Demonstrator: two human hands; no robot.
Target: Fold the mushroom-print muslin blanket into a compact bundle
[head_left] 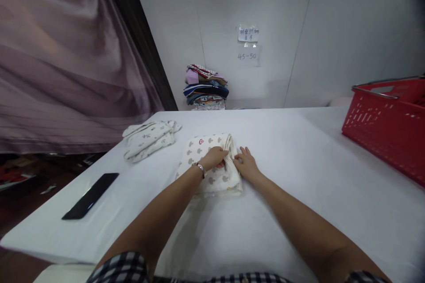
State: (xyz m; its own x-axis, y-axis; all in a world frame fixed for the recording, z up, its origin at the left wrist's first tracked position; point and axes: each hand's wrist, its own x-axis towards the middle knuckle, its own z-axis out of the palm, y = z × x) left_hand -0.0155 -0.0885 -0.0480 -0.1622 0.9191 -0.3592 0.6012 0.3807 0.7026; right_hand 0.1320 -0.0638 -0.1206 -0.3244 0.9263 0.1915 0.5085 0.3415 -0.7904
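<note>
A folded white cloth (pixel 199 152) with grey mushroom-like prints and one red print lies in the middle of the table. My left hand (pixel 214 158), with a bracelet at the wrist, is closed on the gathered layers near the cloth's right side; its fingertips are partly tucked under them. Just to the right, my right hand (pixel 246 166) rests at the cloth's edge with fingers apart, one fingertip touching the folded layers. Something clear, perhaps plastic, shows along the cloth's near edge.
On the white table (pixel 292 141), a crumpled patterned cloth (pixel 149 139) lies at the left, above a black flat slab (pixel 91 196). A red basket (pixel 385 128) stands at the right. Folded fabrics (pixel 206 88) are stacked by the wall, beneath paper signs (pixel 248 44). A pink curtain (pixel 66 53) hangs left.
</note>
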